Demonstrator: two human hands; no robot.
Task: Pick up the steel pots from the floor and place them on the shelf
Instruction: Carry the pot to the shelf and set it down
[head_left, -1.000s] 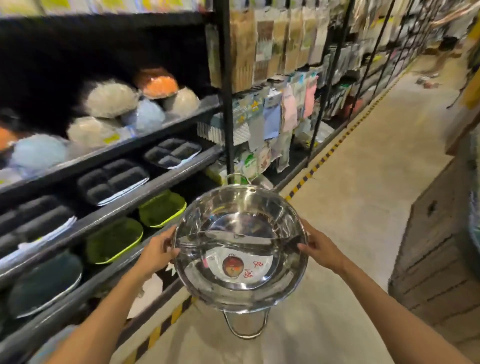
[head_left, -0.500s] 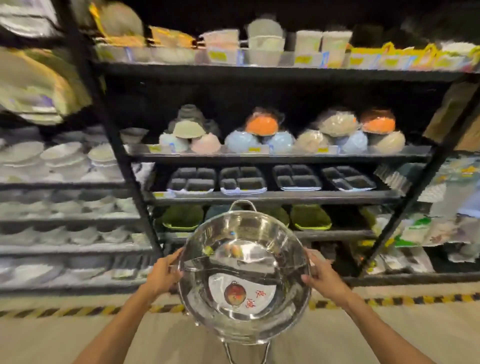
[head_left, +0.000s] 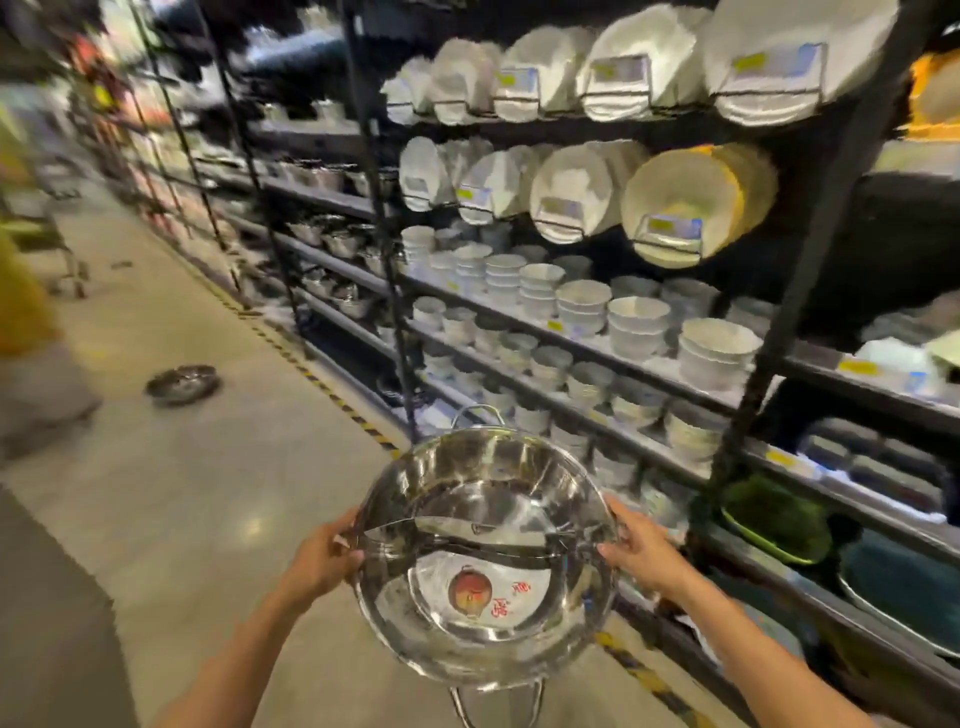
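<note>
I hold a shiny steel pot (head_left: 485, 551) level in front of me, low in the middle of the view. It has a divider across its inside, wire handles front and back, and a red-printed label on its bottom. My left hand (head_left: 324, 558) grips its left rim and my right hand (head_left: 636, 545) grips its right rim. A second steel pot (head_left: 182, 383) lies on the floor further down the aisle at the left. Steel pots and bowls (head_left: 337, 241) stand on the black shelves further along the rack.
A tall black shelf rack (head_left: 789, 291) runs along the right, filled with white plates (head_left: 576, 192) and stacked white bowls (head_left: 634, 319). Yellow-black tape (head_left: 332, 395) marks the floor by its base. A blurred person (head_left: 26, 332) stands at the left edge.
My view has swung left, from the shelves of coloured bowls and trays to the plates and down the aisle. The pot stays held in both hands.
</note>
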